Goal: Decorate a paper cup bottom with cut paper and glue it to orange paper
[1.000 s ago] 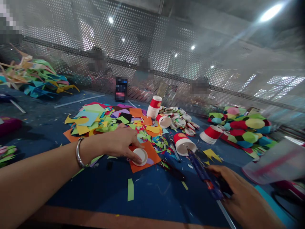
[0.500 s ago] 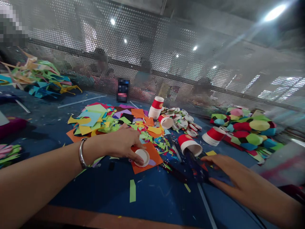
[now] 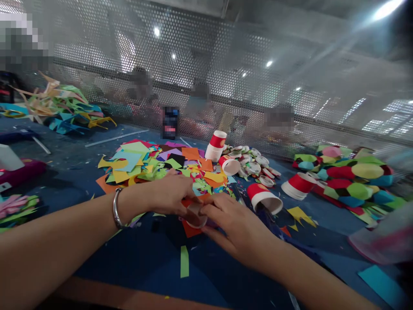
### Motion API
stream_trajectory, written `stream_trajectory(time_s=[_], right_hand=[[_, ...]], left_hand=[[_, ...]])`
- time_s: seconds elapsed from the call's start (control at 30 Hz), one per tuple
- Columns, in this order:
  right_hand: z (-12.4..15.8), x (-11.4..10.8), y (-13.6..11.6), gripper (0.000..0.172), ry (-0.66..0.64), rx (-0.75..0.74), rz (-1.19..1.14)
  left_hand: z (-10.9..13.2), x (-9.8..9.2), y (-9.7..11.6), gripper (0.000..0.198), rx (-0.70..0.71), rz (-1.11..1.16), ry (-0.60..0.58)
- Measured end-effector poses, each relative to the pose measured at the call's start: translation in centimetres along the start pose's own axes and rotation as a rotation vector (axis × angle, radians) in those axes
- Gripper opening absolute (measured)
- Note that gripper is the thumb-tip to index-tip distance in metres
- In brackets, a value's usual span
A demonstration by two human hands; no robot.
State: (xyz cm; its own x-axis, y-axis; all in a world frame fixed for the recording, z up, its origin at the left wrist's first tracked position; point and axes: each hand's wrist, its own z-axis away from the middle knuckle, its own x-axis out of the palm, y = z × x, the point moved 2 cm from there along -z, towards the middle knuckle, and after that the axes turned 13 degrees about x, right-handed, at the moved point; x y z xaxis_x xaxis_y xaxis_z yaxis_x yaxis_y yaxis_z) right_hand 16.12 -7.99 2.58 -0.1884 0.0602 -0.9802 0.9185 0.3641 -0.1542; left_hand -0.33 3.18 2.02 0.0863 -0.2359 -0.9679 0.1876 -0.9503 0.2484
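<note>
A cut-off white paper cup base [image 3: 196, 220] lies on a square of orange paper [image 3: 190, 230] near the middle of the blue table. My left hand [image 3: 171, 193], with a silver bangle on the wrist, grips its left side between thumb and fingers. From the right, my right hand [image 3: 235, 224] closes its fingers on the opposite side, so the base is partly hidden. A dark blue tool [image 3: 271, 219], perhaps a glue gun, shows partly behind my right hand. A pale green paper strip [image 3: 184, 261] rests nearer to me.
Coloured paper scraps [image 3: 129, 161] are heaped behind my hands. Red and white paper cups [image 3: 264, 197] and a pile of cup rings [image 3: 250, 161] lie right of them. Patterned coloured pieces [image 3: 351, 174] are at far right. A phone [image 3: 170, 122] stands against the perforated metal screen [image 3: 200, 51].
My right hand has left the dark blue tool and moved left to the cup base. My left hand has stayed on the base. The view has shifted slightly.
</note>
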Motion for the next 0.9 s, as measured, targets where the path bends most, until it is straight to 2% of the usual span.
stream_trajectory(time_s=[0.13,0.2,0.33,0.5,0.73,0.9], right_hand=[[-0.4,0.7,0.3,0.019,-0.021,-0.021,-0.061],[-0.3,0.8,0.3,0.016,-0.029,-0.028,-0.099],[-0.2,1.1,0.4,0.013,-0.030,-0.031,-0.133],[-0.4,1.1,0.5,0.011,-0.025,-0.024,-0.165],[-0.4,1.2,0.7,0.011,0.002,-0.044,-0.204],[-0.5,1.2,0.6,0.012,0.000,-0.049,-0.207]], left_hand=[[0.0,-0.1,0.1,0.016,-0.010,-0.010,-0.020],[0.1,-0.3,0.2,0.016,0.017,-0.017,-0.014],[0.5,-0.9,0.0,0.029,0.080,0.036,-0.061],[1.1,-1.6,-0.6,0.046,0.013,0.103,-0.098],[0.8,-1.6,0.3,0.032,-0.038,0.054,-0.153],[0.7,-1.4,0.7,0.026,-0.080,0.022,-0.127]])
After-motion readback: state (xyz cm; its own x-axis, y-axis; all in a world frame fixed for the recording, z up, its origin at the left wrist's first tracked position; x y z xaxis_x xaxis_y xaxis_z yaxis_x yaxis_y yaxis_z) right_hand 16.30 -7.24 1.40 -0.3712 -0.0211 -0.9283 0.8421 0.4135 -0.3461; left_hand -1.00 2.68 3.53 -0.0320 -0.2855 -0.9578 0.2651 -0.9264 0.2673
